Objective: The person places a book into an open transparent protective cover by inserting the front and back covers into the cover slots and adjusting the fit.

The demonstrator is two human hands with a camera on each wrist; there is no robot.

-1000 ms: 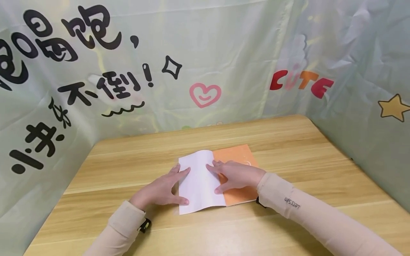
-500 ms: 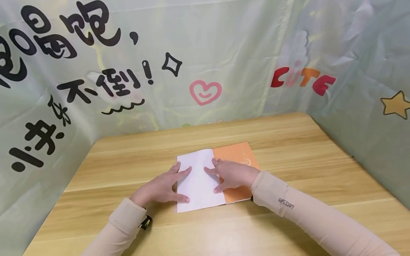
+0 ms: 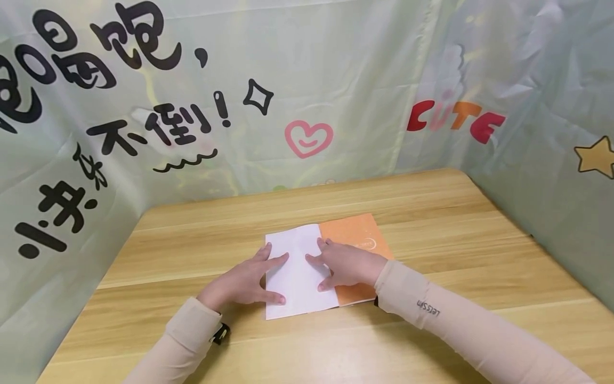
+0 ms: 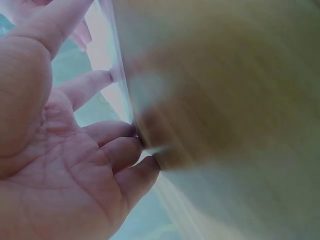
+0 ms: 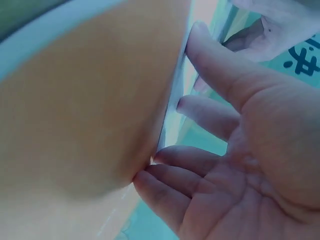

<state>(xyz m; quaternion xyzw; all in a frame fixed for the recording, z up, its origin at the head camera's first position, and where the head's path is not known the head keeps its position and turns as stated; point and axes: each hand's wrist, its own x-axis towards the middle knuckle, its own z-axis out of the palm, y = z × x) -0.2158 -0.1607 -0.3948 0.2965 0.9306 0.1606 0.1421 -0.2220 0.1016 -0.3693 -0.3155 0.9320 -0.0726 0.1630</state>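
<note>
An orange booklet (image 3: 352, 232) lies on the table, a white sheet (image 3: 297, 293) covering its left side. My left hand (image 3: 242, 280) rests at the sheet's left edge, thumb and index finger spread on the paper. My right hand (image 3: 352, 265) presses with spread fingers where the white sheet meets the orange part. In the left wrist view, the left hand (image 4: 75, 135) has its fingertips down on the surface at the paper's edge. Fingertips of the right hand (image 5: 240, 130) touch the orange surface (image 5: 95, 115) in the right wrist view.
The wooden table (image 3: 192, 229) spreads around the booklet. A pale fabric curtain (image 3: 364, 96) with black characters, a pink heart and the word CUTE stands behind and at both sides. A dark strap device (image 3: 220, 334) sits at the left cuff.
The white sheet, which bulged near the fold one second ago, now lies flatter. Both hands stay nearly in place, the right one shifted slightly left.
</note>
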